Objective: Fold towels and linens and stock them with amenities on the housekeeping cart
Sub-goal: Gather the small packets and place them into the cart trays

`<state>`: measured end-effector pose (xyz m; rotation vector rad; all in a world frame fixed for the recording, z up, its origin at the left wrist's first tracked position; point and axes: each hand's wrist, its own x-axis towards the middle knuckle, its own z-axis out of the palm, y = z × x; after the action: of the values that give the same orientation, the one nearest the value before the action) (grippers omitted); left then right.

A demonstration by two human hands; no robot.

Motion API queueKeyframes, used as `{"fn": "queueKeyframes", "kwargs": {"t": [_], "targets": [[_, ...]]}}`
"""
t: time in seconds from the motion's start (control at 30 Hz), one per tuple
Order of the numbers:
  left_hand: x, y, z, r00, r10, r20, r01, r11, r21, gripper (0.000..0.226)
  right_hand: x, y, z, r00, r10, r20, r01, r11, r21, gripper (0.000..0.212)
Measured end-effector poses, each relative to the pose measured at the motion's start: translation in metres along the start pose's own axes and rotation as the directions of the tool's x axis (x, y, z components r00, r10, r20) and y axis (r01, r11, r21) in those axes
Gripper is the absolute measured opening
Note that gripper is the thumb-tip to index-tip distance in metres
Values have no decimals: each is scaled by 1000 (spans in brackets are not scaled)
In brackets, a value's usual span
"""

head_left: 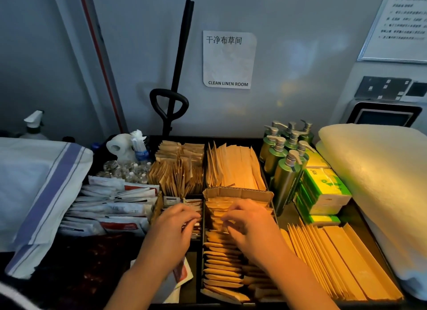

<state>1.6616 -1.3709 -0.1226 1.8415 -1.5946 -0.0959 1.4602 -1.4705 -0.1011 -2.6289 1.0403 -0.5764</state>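
Packets [221, 252] under both hands [208, 222], perhaps pinched.

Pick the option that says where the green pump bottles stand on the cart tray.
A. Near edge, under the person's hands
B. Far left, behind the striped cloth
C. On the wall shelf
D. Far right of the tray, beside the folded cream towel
D: the green pump bottles with silver pump heads cluster at the far right of the tray, just left of the folded cream towel.
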Motion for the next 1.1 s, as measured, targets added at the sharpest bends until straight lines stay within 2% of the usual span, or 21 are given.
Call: {"fn": "queueKeyframes", "kwargs": {"t": [0.2,0.3,0.4,0.53,0.73,0.83,0.93,1.1], "targets": [[-44,-47,-46,993,-119,4,118,990,82,20,11,-52,24,981,-156,117,159,987,-15,31],[-62,-61,-54,990,-133,50,127,985,115,21,15,-70,42,957,-185,224,201,978,-51,39],[-70,-68,-51,984,-127,124,105,979,173,28,16,-85,62,939,-140,313,200,965,-169,39],[-73,-70,-42,974,-112,198,36,937,349,34,16,-98,81,946,-70,318,175,933,-314,29],[-69,-72,-31,967,-108,231,-14,883,469,30,10,-101,106,955,-55,292,166,914,-370,46],[-67,-75,-32,978,-98,185,17,919,394,31,11,-100,105,974,-10,227,66,968,-244,58],[-66,-76,-39,989,-84,126,57,978,202,29,11,-101,94,980,51,194,-39,997,-67,72],[-60,-67,-62,997,-69,35,72,994,-88,25,13,-101,70,987,82,139,-100,986,130,36]]}}
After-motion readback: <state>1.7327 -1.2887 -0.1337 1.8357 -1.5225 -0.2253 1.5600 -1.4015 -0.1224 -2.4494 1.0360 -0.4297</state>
